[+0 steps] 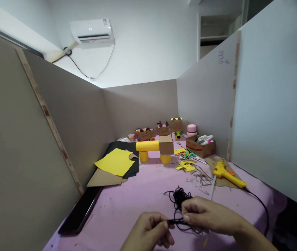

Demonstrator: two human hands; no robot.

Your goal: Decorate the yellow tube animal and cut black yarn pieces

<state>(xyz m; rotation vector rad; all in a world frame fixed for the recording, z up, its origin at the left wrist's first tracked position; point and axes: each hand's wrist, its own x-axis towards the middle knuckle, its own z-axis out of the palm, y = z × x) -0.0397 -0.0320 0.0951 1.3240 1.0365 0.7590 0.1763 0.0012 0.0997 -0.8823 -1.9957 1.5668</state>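
Note:
Black cord (181,197) lies in a loose tangle on the pink tablecloth near the front of the table. My left hand (152,230) pinches a short bundled stretch of it between thumb and forefinger. Across from it, my right hand (208,214) is closed with strands of the same cord running under and out of its fingers. A dark bunch of cord spans the small gap between both hands. Beyond them stands a figure of yellow paper tubes (148,146) with a brown cardboard box (166,145) at its right end.
A yellow glue gun (228,174) rests on cardboard at the right, its cable trailing off the edge. Yellow paper (115,162) and a dark phone or tablet (81,211) lie left. Scraps (187,165), a cardboard box with scissors (203,148) and cardboard figures (164,130) stand farther back, between grey partitions.

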